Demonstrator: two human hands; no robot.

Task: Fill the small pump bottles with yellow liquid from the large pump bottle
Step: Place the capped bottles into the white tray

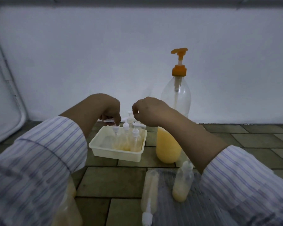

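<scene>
Over the cream tray (104, 150) of small pump bottles (135, 137), the left hand (110, 110) pinches the white pump top (115, 127) of the leftmost bottle. The right hand (148, 111) hovers beside it, fingers curled; I cannot tell whether it holds anything. The large pump bottle (174, 101), part full of yellow liquid, stands right of the tray on the tiled floor (111, 181).

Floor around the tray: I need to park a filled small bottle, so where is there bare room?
Bare tiles lie in front of the cream tray, between the left sleeve and the lying bottle. More lie right of the large pump bottle, towards the wall. It is crowded inside the tray and beside the upright small bottle.
</scene>
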